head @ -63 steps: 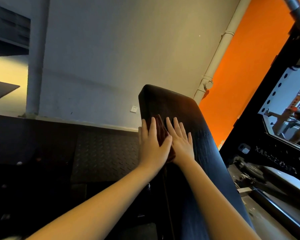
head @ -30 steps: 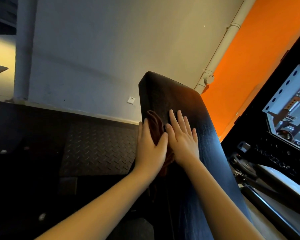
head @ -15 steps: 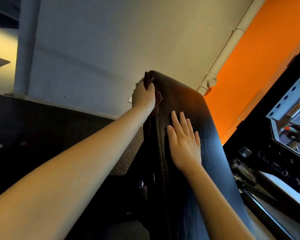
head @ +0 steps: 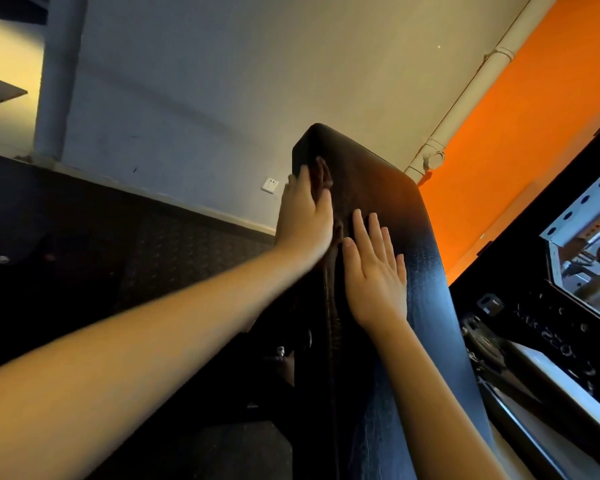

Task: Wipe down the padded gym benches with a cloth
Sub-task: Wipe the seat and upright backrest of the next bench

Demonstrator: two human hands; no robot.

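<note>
The left hand (head: 305, 216) lies with its fingers fairly straight over the cloth (head: 323, 174), pressing rather than clutching it against the left edge of the bench pad (head: 406, 216), near the top. The right hand (head: 374, 271) rests flat on the pad's face, fingers spread. Only pressed, the cloth could slip off that edge and drop. It looks dark, brownish and bunched.

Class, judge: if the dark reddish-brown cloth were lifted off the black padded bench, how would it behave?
Probably floppy: the dark reddish-brown cloth bunches into a fold under the left hand. Likely light, since that hand covers most of it. It may slide easily on the smooth-looking black padded bench.
</note>
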